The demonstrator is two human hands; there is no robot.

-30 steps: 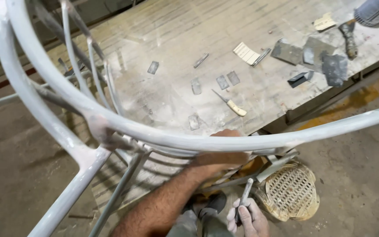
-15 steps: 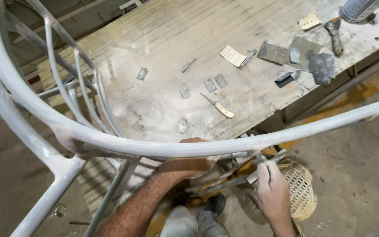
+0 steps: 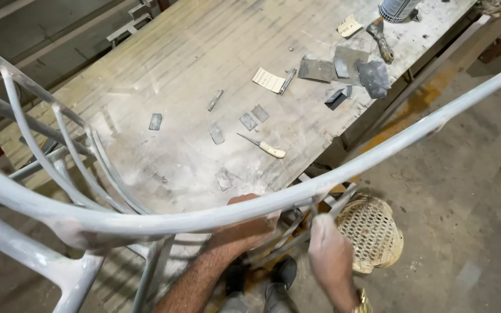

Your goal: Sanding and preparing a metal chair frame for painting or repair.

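Observation:
A pale grey metal chair frame (image 3: 163,220) fills the foreground, its long curved tube (image 3: 436,124) sweeping from lower left to upper right. My left hand (image 3: 244,226) is closed on the frame just under that tube, with the forearm rising from the bottom edge. Dusted white, my right hand (image 3: 327,252) sits just right of it, its fingers closed on a thin tool (image 3: 313,212) that touches the underside of the tube. The tool is too small to tell what kind it is.
Behind the frame, a dusty wooden workbench (image 3: 181,75) holds a cream-handled knife (image 3: 264,148), several small grey scraps, dark sandpaper pieces (image 3: 372,75), a putty knife (image 3: 381,43) and a can (image 3: 398,8). A woven round seat (image 3: 372,232) lies on the concrete floor beside my shoes (image 3: 282,275).
My right hand rose from low near my shoes up to the underside of the curved tube. The view shifted, so the bench and frame sit differently. My left hand kept its hold.

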